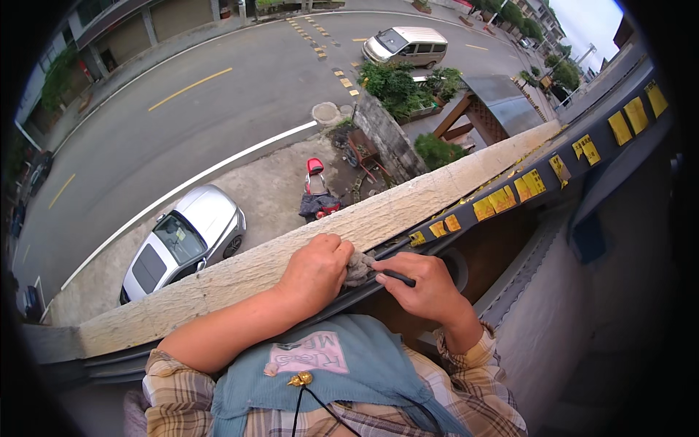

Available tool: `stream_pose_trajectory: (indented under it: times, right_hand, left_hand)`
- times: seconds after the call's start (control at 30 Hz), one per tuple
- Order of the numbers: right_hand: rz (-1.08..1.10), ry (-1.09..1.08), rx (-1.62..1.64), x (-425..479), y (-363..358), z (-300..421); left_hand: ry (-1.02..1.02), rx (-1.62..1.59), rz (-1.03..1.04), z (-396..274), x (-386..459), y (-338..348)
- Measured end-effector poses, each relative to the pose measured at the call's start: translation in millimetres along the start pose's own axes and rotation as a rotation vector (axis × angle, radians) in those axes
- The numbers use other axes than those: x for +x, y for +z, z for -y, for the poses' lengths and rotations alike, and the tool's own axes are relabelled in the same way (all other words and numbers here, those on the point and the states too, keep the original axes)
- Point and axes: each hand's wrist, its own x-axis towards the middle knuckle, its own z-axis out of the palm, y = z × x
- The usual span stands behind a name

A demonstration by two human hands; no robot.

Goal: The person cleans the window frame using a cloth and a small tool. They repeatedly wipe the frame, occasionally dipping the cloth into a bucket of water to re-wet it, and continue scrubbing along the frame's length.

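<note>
My left hand [319, 267] grips a crumpled grey rag [357, 269] on the dark grey window frame [469, 212]. Close beside it, my right hand [428, 284] pinches a slim tool with a black handle [400, 277]. The tool's tip meets the rag, and its working end is hidden. Several torn yellow stickers [494, 201] bearing writing are stuck along the frame to the right of my hands. Yellow scraps lie in the groove between the frame and the rough cream outer ledge [415, 199]. My left forearm lies across the ledge side of the frame.
Beyond the ledge is a drop to a paved yard with a silver car [185, 237] and a red scooter [317, 191]. A van [407, 46] is on the road. A black cord with a gold pendant [300, 378] hangs over my blue apron [377, 355].
</note>
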Motion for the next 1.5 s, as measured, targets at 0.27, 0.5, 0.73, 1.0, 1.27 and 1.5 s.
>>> stream_pose_trajectory:
  times: [0.27, 0.5, 0.73, 1.0, 1.27, 1.5]
  right_hand:
    - [-0.001, -0.032, -0.175, -1, 2, 13]
    - [0.087, -0.118, -0.226, 14, -2, 14]
    - [0.138, -0.166, -0.14, 18, -2, 5]
    - [0.026, -0.135, -0.075, 11, -4, 1]
    - [-0.001, 0.012, -0.017, 5, -16, -7]
    - [-0.005, 0.013, 0.117, -7, -32, -4]
  left_hand:
    - [0.083, 0.023, 0.031, -15, -9, -11]
    - [0.119, 0.053, 0.091, -13, -12, -20]
    - [0.148, 0.152, 0.062, -10, -14, -4]
    - [0.084, 0.044, 0.028, -6, -13, -4]
    - [0.072, -0.025, 0.087, -6, -10, -19]
    - [0.102, 0.015, 0.065, -7, -17, -22]
